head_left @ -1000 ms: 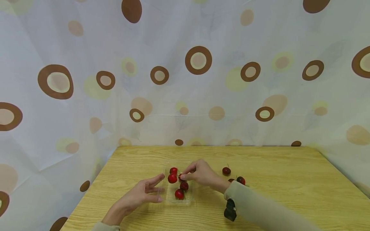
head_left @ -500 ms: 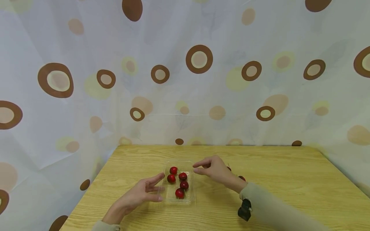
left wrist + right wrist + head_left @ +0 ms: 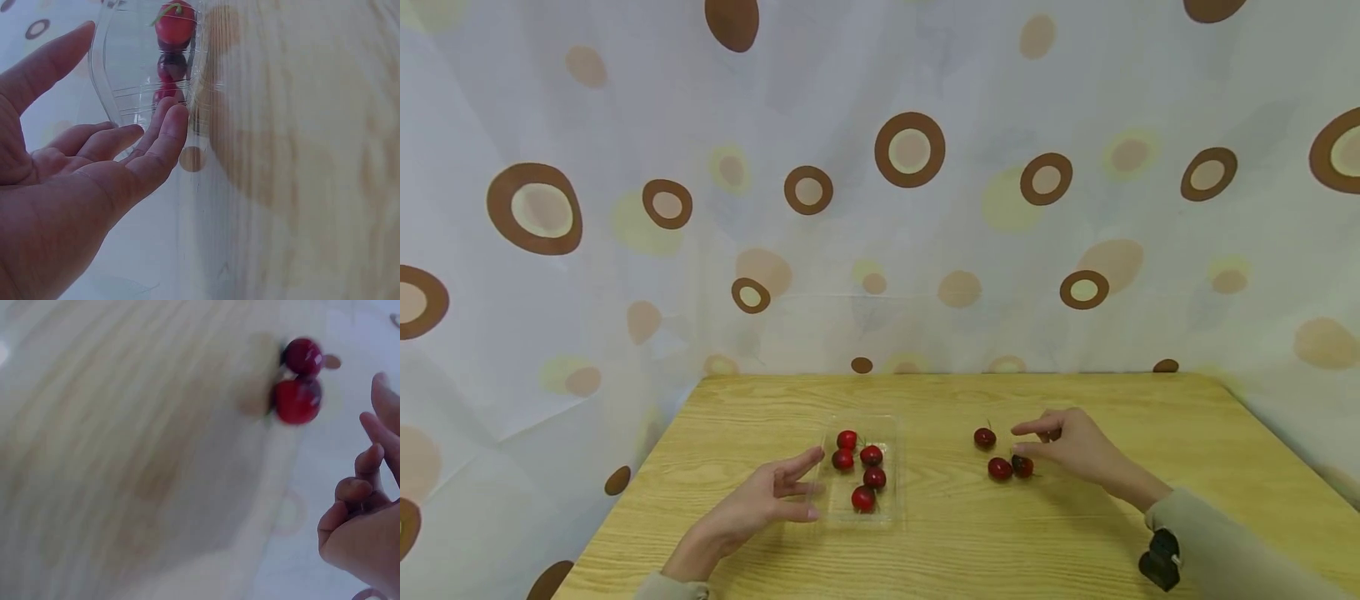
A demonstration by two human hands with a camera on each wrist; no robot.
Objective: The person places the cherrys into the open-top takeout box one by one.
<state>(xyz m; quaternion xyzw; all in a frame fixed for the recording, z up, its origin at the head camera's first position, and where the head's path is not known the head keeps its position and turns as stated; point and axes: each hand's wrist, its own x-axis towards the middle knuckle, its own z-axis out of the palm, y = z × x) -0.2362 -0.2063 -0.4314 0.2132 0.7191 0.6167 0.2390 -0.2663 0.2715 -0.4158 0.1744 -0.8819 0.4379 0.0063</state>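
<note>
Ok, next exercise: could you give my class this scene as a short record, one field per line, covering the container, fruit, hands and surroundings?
container: clear plastic tray, on a wooden table
cherries in tray: five, red to dark red
loose cherries: three, on the table to the tray's right
left hand: at the tray's left side, fingers spread; contact unclear
right hand: near the loose cherries, thumb and index finger apart, nothing between them
backdrop: pale, with brown, beige and yellowish ovals

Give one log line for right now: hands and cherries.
left hand: at clear box | right hand: near three loose cherries on table, none visibly gripped | inside box: five cherries
</note>
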